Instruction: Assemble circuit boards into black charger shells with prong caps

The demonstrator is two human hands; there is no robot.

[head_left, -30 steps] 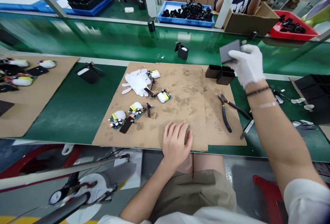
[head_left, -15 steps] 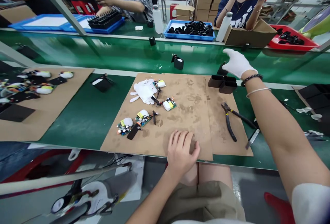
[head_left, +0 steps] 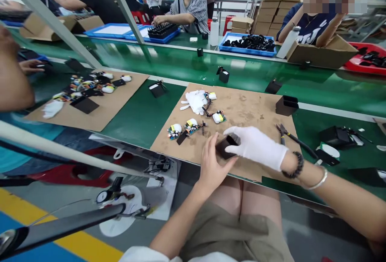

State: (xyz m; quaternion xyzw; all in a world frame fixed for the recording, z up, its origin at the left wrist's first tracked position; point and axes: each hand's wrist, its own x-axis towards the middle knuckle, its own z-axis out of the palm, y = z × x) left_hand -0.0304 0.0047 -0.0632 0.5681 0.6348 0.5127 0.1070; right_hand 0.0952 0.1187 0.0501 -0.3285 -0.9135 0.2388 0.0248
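Observation:
A black open-topped plastic case (head_left: 224, 148) is held near the front edge of the cardboard sheet. My right hand (head_left: 256, 147), in a white glove, grips its upper right side with thumb and fingers. Bare, my left hand (head_left: 212, 165) wraps round its left side and near end. Beyond the hands lie small circuit boards with white and yellow parts, among them one board (head_left: 218, 117) and another board (head_left: 175, 131). A crumpled white glove (head_left: 196, 102) rests behind them. To the right, black-handled cutting pliers (head_left: 294, 138) lie with their jaws pointing away from me.
Another black case (head_left: 286, 105) stands at the cardboard's back right corner. A black adapter (head_left: 157, 89) sits left of the cardboard (head_left: 250, 103). More black parts (head_left: 334, 136) lie at right. A green conveyor belt (head_left: 250, 73) crosses behind, carrying several black units. Co-workers sit beyond and at left.
My right hand has come back from the far right with a black case. My left hand, earlier resting on the cardboard's front edge, now holds it too. The view has swung left.

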